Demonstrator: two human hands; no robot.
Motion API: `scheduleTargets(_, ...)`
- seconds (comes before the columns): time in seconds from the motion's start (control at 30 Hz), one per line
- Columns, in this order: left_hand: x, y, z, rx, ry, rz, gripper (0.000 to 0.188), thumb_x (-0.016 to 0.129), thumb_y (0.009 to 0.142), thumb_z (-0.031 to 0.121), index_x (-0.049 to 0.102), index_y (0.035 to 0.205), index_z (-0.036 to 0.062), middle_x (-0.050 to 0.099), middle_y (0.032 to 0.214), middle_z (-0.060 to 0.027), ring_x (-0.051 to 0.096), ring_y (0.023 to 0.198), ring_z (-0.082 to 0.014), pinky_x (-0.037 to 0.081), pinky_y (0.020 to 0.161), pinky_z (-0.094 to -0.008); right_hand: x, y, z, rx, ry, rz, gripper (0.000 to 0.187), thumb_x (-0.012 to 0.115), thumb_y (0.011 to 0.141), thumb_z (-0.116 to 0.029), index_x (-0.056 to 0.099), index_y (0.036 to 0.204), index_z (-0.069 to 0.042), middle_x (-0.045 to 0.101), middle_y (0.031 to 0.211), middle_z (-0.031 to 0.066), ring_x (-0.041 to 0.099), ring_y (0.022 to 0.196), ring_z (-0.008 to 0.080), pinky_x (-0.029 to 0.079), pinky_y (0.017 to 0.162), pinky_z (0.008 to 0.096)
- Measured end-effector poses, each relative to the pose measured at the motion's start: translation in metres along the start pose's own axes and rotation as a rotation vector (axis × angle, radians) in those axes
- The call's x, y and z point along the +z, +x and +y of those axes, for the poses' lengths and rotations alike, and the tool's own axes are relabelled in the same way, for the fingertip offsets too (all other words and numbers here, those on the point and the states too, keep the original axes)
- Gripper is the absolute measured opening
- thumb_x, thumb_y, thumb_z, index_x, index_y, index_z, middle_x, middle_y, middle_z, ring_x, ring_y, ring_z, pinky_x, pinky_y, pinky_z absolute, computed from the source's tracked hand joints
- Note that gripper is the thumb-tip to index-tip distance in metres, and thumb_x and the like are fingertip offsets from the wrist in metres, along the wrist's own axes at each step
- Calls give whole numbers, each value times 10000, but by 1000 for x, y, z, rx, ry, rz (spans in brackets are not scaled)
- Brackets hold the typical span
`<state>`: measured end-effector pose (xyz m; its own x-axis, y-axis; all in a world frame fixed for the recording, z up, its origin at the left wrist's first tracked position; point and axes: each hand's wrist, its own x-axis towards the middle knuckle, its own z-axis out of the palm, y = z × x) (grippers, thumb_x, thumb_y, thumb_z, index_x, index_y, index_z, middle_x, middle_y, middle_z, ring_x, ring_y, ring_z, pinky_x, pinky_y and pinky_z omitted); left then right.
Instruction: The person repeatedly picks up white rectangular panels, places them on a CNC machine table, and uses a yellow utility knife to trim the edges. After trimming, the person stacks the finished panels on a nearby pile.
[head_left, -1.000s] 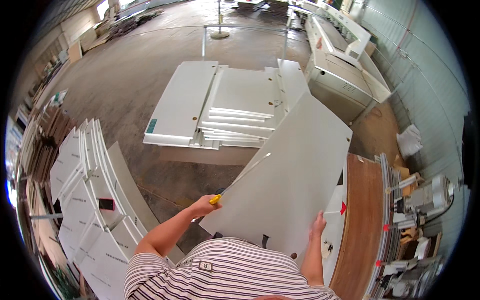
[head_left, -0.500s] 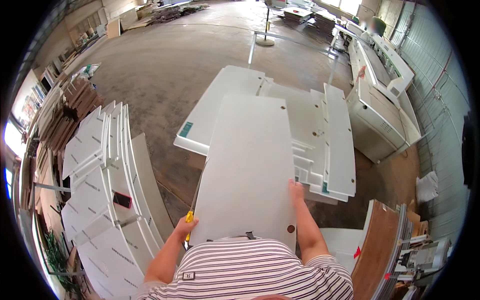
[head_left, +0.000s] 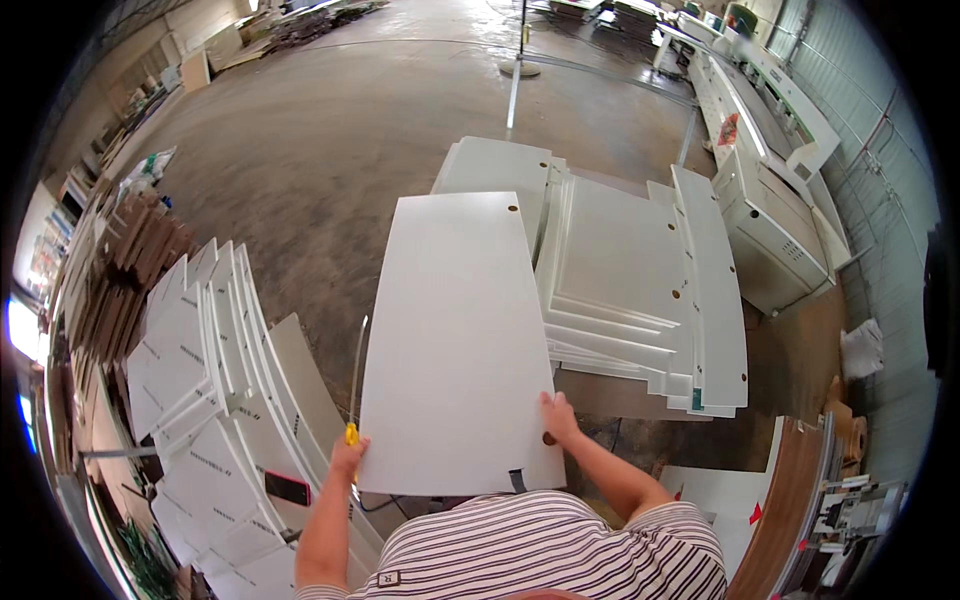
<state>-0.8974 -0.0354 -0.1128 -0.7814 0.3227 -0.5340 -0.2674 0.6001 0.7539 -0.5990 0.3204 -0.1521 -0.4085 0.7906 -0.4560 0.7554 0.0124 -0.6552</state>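
In front of my body I hold a large white panel [head_left: 450,330] nearly level, with a round brown-rimmed spot by its far right corner and a dark strip at its near edge. My left hand [head_left: 348,460] is closed at the near left edge, around the yellow handle of a long, thin metal tool [head_left: 351,433]. That tool's shaft runs forward beside the panel; its exact kind cannot be made out. My right hand [head_left: 560,416] grips the panel's right edge, thumb on top. Farther off, a stack of white panels [head_left: 620,240] lies partly behind the held one.
Left of me, white panels [head_left: 215,450] with printed film stand stacked, a phone [head_left: 287,488] on top. Brown boards [head_left: 140,260] pile beyond. A long machine [head_left: 775,220] stands at the right, a white sack [head_left: 862,348] by the wall. Brown-faced boards [head_left: 785,490] stand at near right.
The panel has shifted left and toward me, away from the stack, baring more of the panels there. Both hands moved with it and keep their grip. The view has also shifted slightly.
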Motion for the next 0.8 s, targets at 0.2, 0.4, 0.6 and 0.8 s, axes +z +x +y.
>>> scheduleTargets(0.2, -3, 141, 126, 300, 245, -37, 232, 661, 798, 158, 615, 965, 4, 628, 803, -46, 580, 735, -150, 486, 668, -327, -10, 24, -80, -83, 393, 14, 491, 521, 917, -384, 436, 1043, 82, 594, 965, 207, 585, 912, 311, 450, 792, 385)
scheduleTargets(0.4, 38, 206, 219, 370, 24, -142, 162, 637, 820, 124, 578, 937, 29, 605, 770, -32, 575, 684, -133, 478, 626, -295, -3, 88, -56, -30, 569, -236, 499, 566, 902, -375, 455, 1100, 70, 554, 1046, 147, 520, 975, 226, 436, 813, 361)
scheduleTargets(0.6, 104, 167, 135, 336, -88, -434, 88, 583, 846, 100, 543, 809, 30, 586, 711, -29, 573, 635, -123, 468, 569, -299, 4, -4, 31, 96, 788, -447, 359, 560, 912, -292, 496, 1141, -22, 606, 1031, 119, 601, 911, 179, 473, 763, 289)
scheduleTargets(0.8, 174, -28, 42, 593, 650, -612, 182, 634, 805, 214, 603, 894, 58, 643, 866, -152, 642, 821, -285, 492, 710, -388, -22, -109, 189, 442, 669, -406, 317, 515, 932, -282, 519, 1110, -19, 631, 985, 148, 655, 818, 215, 527, 705, 336)
